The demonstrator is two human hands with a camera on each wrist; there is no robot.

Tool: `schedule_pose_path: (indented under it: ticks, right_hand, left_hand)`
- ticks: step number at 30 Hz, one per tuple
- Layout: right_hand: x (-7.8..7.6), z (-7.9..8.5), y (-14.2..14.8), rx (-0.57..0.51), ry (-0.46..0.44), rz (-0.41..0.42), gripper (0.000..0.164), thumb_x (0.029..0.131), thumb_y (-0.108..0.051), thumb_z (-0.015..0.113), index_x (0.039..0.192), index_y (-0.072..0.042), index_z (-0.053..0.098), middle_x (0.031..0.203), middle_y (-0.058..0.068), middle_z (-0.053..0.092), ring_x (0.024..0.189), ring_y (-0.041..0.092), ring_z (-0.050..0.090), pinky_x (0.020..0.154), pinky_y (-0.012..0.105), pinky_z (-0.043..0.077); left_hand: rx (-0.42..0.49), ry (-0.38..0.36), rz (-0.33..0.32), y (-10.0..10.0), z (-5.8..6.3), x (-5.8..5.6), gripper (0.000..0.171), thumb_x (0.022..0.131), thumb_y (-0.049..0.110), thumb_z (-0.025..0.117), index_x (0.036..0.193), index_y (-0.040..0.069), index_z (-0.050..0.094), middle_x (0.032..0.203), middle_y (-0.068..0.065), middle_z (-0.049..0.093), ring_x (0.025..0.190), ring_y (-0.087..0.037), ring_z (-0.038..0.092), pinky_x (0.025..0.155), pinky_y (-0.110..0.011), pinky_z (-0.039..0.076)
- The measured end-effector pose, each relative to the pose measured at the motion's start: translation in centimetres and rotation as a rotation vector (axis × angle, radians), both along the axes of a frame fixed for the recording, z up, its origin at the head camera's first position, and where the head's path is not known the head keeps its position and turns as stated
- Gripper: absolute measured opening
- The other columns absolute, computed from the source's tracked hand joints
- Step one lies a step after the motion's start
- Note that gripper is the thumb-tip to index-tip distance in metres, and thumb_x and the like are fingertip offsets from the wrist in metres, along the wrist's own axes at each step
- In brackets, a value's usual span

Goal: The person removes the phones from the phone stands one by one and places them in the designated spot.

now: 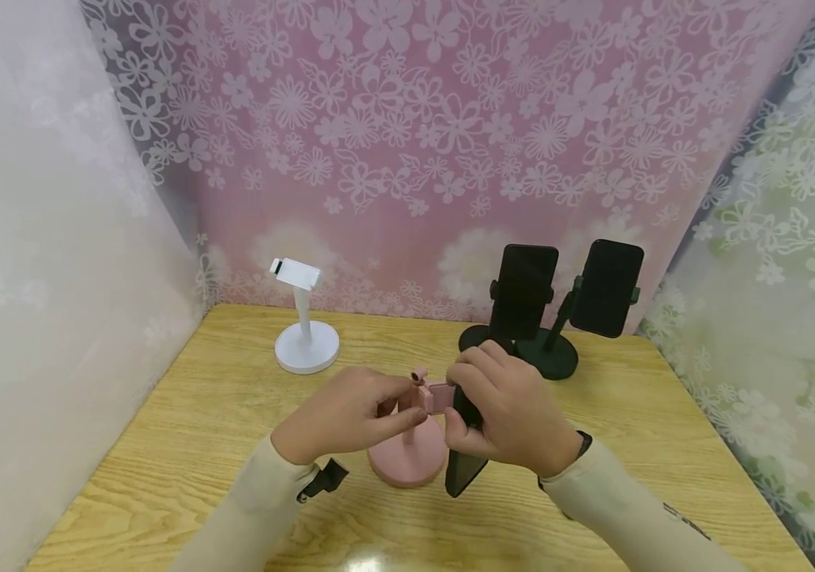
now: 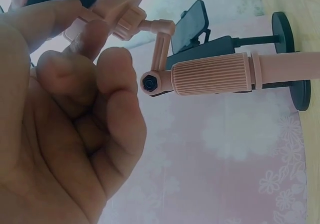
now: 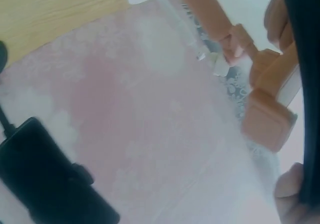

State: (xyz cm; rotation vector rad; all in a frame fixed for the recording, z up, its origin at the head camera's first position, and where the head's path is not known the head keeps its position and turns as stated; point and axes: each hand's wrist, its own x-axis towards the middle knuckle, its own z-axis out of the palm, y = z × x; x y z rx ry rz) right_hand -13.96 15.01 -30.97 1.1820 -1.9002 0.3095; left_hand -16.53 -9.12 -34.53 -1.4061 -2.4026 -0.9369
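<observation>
A pink phone stand (image 1: 407, 465) with a round base stands on the table between the hands. At its clamp (image 1: 440, 397), the left hand (image 1: 353, 413) pinches the near side between thumb and fingers. The right hand (image 1: 511, 405) grips a black phone (image 1: 463, 473), held tilted beside the clamp. In the left wrist view the stand's ribbed neck (image 2: 210, 74) and hinged arm show, and the left hand (image 2: 75, 103) partly covers the clamp. From the right wrist, the phone's dark edge (image 3: 307, 83) runs alongside the pink clamp (image 3: 270, 121), apparently outside it.
Behind the right hand, two dark stands hold upright phones, one phone (image 1: 524, 290) left of the other phone (image 1: 606, 287). A white phone stand (image 1: 307, 347) is at the back left. Patterned curtains (image 1: 407, 159) surround the wooden table (image 1: 186, 445).
</observation>
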Motion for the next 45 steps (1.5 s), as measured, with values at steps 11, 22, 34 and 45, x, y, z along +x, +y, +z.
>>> schedule_pose_path:
  ticks: [11,22,34,45]
  right_hand:
    - [-1.0,-3.2,5.7,-0.118,0.018,-0.115,0.039,0.1,-0.036,0.043,0.093,-0.004,0.063,0.086,0.006,0.062,0.07,0.018,0.052,0.047,0.029,0.046]
    - [-2.2,-8.4,9.1,0.01,-0.251,-0.334,0.017,0.083,-0.025,0.056,0.093,-0.011,0.058,0.079,-0.004,0.048,0.067,0.009,0.038,0.048,0.022,0.033]
    - [-2.5,-11.5,9.7,0.087,-0.446,-0.39,0.015,0.087,-0.024,0.064,0.097,-0.016,0.057,0.084,-0.007,0.047,0.071,0.009,0.039,0.056,0.024,0.036]
    - [-2.8,-13.2,9.6,0.173,-0.586,-0.472,0.016,0.089,-0.025,0.065,0.094,-0.02,0.052,0.082,-0.01,0.041,0.07,0.009,0.037,0.054,0.023,0.033]
  left_hand:
    - [-0.002,-0.044,-0.001,-0.1,-0.2,-0.3,0.017,0.102,0.032,0.067,0.086,0.029,0.064,0.065,0.019,0.049,0.052,0.002,0.039,0.051,-0.018,0.035]
    - [-0.007,-0.075,0.004,0.0,-0.4,-0.2,0.02,0.103,0.035,0.067,0.084,0.03,0.062,0.064,0.018,0.047,0.053,0.001,0.038,0.052,-0.018,0.034]
    - [-0.017,-0.05,0.016,0.2,-0.4,-0.2,0.025,0.102,0.036,0.068,0.08,0.028,0.058,0.063,0.018,0.045,0.054,0.002,0.038,0.053,-0.018,0.034]
    - [-0.018,-0.087,-0.005,0.5,-0.4,-0.3,0.019,0.104,0.04,0.063,0.089,0.029,0.065,0.066,0.019,0.05,0.055,0.001,0.042,0.054,-0.019,0.037]
